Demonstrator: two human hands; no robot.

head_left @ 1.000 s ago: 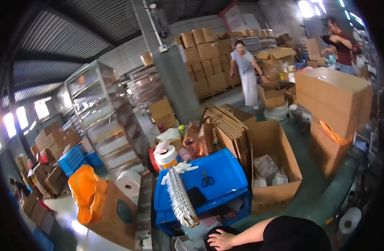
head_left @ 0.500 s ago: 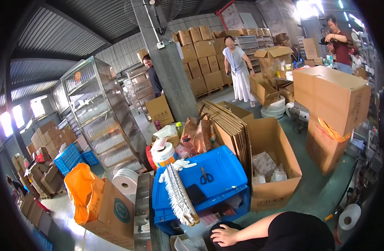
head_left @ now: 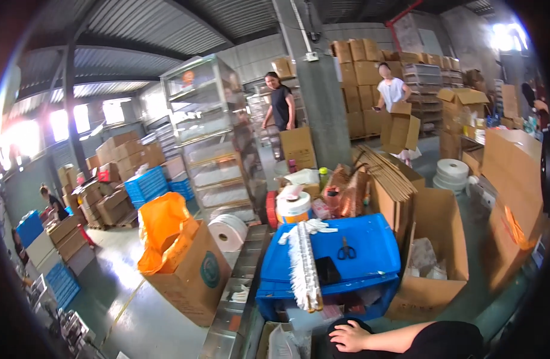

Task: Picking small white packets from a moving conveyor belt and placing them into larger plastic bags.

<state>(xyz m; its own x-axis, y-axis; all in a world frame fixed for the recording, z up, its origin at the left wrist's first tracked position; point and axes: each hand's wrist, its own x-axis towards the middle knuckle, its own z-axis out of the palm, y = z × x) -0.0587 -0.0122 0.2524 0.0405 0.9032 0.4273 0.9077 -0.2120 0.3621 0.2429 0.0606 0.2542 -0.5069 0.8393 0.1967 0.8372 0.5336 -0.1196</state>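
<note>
My right hand (head_left: pixel 349 337) lies with its fingers spread on my dark-clothed knee (head_left: pixel 341 324), holding nothing. My left hand is outside the picture. In front of the knee stands a blue plastic bin (head_left: pixel 371 239) with a flat blue top. On the top lie black-handled scissors (head_left: pixel 346 249), a dark square pad (head_left: pixel 328 270) and white gloves (head_left: pixel 318 227). A long strip packed with white bristle-like pieces (head_left: pixel 303 266) lies across the bin and sticks out past its near edge. Low beside the knee sits an open carton with clear plastic (head_left: pixel 282 342).
A metal chute (head_left: pixel 239 299) runs left of the bin, beside a carton with an orange liner (head_left: pixel 188 269). An open carton (head_left: pixel 433 293) and stacked flat cardboard (head_left: pixel 386 179) stand right. Behind are a rack (head_left: pixel 209 137), a pillar (head_left: pixel 323 107) and people (head_left: pixel 281 107), one near a carton (head_left: pixel 400 128).
My view has swung left, so the scene sits further right. The person by the pillar has come out into fuller view. Another person now stands behind an open carton. My right hand stays on the knee.
</note>
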